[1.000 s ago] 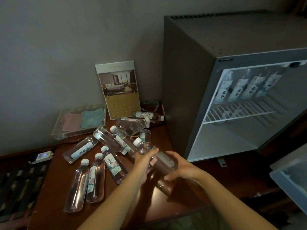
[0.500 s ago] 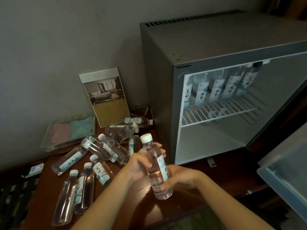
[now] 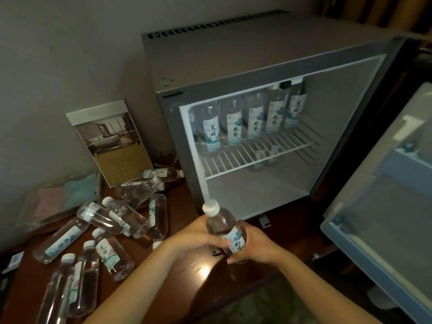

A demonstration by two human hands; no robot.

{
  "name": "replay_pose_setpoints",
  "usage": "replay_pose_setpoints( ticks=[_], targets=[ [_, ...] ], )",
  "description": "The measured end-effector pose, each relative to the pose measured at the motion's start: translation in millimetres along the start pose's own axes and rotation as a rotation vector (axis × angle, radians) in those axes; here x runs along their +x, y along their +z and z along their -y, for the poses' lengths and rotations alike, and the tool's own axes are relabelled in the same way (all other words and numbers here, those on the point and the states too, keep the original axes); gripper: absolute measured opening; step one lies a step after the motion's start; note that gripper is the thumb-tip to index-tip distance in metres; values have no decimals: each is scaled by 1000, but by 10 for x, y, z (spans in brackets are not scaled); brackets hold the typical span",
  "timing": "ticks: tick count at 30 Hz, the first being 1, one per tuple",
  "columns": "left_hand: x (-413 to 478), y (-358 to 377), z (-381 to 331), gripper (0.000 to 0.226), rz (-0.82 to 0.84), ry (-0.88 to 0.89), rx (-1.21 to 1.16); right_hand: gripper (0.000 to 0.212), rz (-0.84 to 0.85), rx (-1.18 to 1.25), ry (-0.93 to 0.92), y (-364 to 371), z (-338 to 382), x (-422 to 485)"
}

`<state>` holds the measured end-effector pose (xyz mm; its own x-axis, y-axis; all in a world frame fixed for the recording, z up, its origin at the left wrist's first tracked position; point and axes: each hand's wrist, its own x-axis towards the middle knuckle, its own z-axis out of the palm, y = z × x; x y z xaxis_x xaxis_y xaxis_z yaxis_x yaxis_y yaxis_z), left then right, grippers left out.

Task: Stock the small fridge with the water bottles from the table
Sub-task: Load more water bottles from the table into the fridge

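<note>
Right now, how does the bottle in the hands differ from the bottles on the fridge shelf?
The held bottle is outside the fridge; the shelf bottles stand inside on the wire shelf. The held bottle leans a little, gripped by the left hand and right hand; the shelf bottles stand upright and untouched. The held bottle shows its white cap; the shelf bottles' tops are mostly hidden. Both are clear with pale blue-and-white labels.

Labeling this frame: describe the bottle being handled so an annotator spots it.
Find the open small fridge; before its lower edge, the left hand and right hand grip one water bottle. Only it is held cap-up; the other table bottles lie flat at left.
</note>
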<state>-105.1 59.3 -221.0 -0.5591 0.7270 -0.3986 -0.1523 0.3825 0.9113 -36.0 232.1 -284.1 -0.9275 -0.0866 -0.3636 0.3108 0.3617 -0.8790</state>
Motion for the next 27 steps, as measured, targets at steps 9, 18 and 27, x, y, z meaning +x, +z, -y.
replay_pose_setpoints(
  ticks=[9, 18, 27],
  targets=[
    [798, 709, -172, 48, -356, 28, -52, 68, -291, 170, 36, -456, -368, -32],
    [1539, 880, -308, 48, -583, -50, 8, 55, -358, -92, 155, -915, -479, 316],
    [1986, 525, -349, 36, -659, 91, 222, 54, -404, -141, 45, -1041, -351, 863]
  ],
)
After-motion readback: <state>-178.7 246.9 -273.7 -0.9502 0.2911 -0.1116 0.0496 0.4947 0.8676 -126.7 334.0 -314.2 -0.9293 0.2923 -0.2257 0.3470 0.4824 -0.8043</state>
